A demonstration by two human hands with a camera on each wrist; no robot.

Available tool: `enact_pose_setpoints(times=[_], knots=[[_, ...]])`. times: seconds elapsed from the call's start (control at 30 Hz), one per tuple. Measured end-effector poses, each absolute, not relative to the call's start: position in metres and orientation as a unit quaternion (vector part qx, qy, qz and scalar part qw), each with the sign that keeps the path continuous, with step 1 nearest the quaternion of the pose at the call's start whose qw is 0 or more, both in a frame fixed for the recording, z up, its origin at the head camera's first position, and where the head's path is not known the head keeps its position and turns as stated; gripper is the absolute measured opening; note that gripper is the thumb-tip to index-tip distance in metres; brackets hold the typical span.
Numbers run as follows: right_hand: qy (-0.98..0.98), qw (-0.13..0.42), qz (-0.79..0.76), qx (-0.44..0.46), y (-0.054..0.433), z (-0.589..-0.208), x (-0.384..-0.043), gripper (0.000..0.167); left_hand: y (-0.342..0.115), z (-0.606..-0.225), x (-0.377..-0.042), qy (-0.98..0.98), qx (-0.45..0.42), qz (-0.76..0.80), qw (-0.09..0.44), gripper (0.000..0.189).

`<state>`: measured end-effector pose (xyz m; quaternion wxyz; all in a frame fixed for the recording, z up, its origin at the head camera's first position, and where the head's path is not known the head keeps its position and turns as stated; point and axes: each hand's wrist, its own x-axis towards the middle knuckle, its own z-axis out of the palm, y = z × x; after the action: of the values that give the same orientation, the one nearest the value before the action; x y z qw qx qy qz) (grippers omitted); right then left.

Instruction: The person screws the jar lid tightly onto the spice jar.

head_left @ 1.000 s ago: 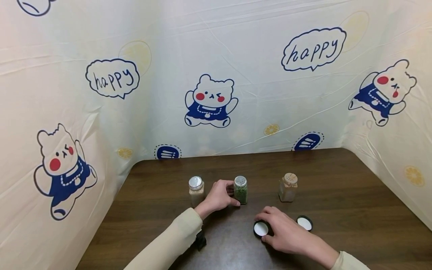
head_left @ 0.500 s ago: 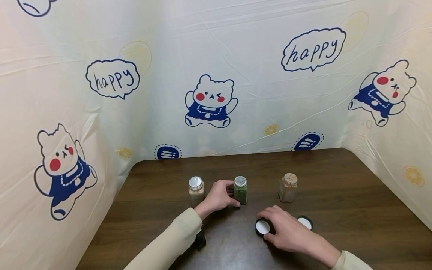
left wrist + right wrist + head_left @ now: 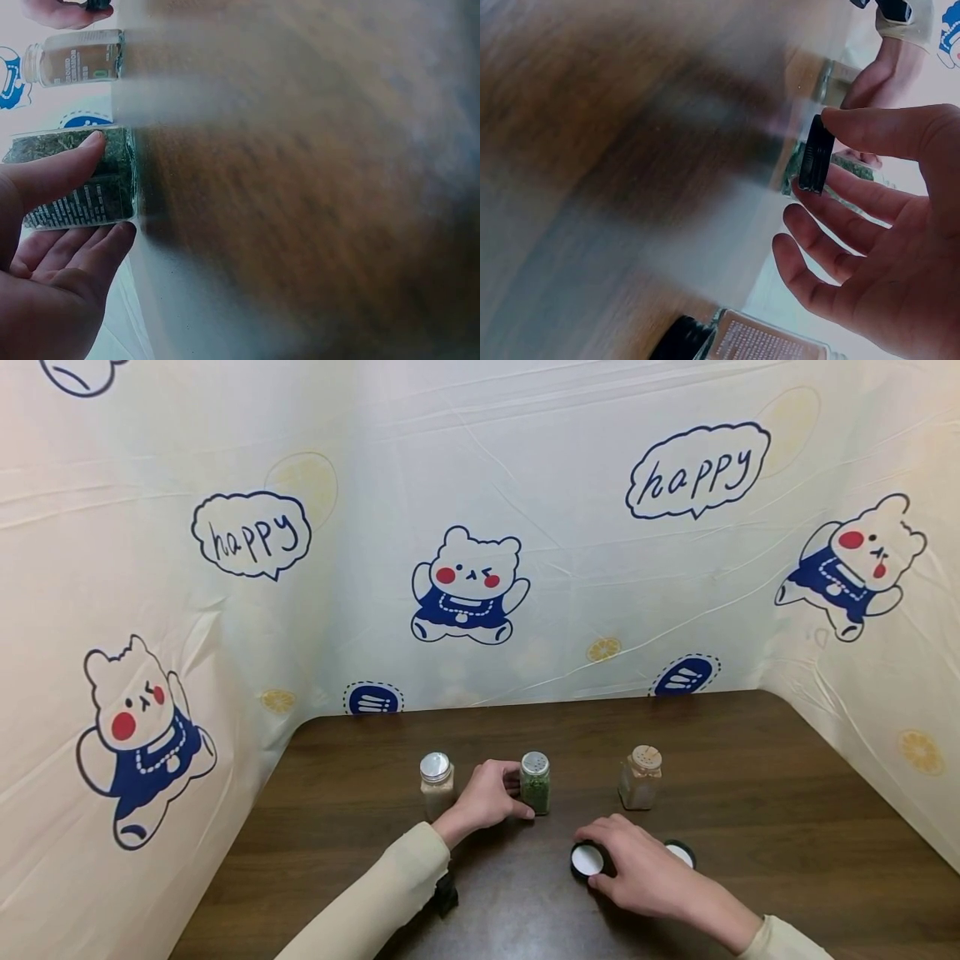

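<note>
My left hand (image 3: 508, 793) grips a small glass jar of green herbs (image 3: 535, 783) that stands upright mid-table with a perforated shaker top. In the left wrist view the thumb (image 3: 56, 169) and fingers lie on either side of the green jar (image 3: 75, 191). My right hand (image 3: 611, 862) pinches a black cap with a white liner (image 3: 587, 858) by its rim, just in front of the jars. The right wrist view shows this cap (image 3: 816, 154) between thumb and fingers, close to the table.
A silver-lidded jar of pale powder (image 3: 436, 781) stands left of my left hand. A jar with a tan shaker top (image 3: 640, 777) stands to the right. A second black cap (image 3: 682, 853) lies behind my right hand. A bear-print sheet (image 3: 465, 585) walls in the dark wooden table (image 3: 787, 793).
My right hand has shifted the black cap slightly away from me and to the right, now hiding more of the second cap. The left hand and the jars have stayed put.
</note>
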<state>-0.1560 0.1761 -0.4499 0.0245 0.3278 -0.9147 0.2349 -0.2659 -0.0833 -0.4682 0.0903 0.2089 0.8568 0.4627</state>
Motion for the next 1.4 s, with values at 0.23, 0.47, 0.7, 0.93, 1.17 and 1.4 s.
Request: enact_pose_setpoints(times=[0.23, 0.47, 0.7, 0.93, 1.17, 1.4], knots=[[-0.920, 0.030, 0.233, 0.315, 0.177, -0.446, -0.158, 0.039, -0.084, -0.469, -0.266, 0.858, 0.213, 0.458, 0.088, 0.051], [-0.921, 0.054, 0.235, 0.305, 0.178, -0.442, -0.160, 0.039, -0.084, -0.469, -0.267, 0.855, 0.220, 0.461, 0.086, 0.048], [-0.922, 0.073, 0.237, 0.299, 0.179, -0.440, -0.162, 0.038, -0.083, -0.468, -0.266, 0.859, 0.213, 0.457, 0.088, 0.049], [-0.921, 0.084, 0.238, 0.296, 0.179, -0.436, -0.166, 0.038, -0.083, -0.467, -0.267, 0.861, 0.217, 0.452, 0.086, 0.044], [-0.923, 0.086, 0.237, 0.292, 0.178, -0.431, -0.169, 0.037, -0.083, -0.467, -0.268, 0.863, 0.216, 0.448, 0.089, 0.043], [-0.926, 0.080, 0.237, 0.281, 0.177, -0.425, -0.171, 0.037, -0.083, -0.467, -0.268, 0.862, 0.214, 0.451, 0.093, 0.044]])
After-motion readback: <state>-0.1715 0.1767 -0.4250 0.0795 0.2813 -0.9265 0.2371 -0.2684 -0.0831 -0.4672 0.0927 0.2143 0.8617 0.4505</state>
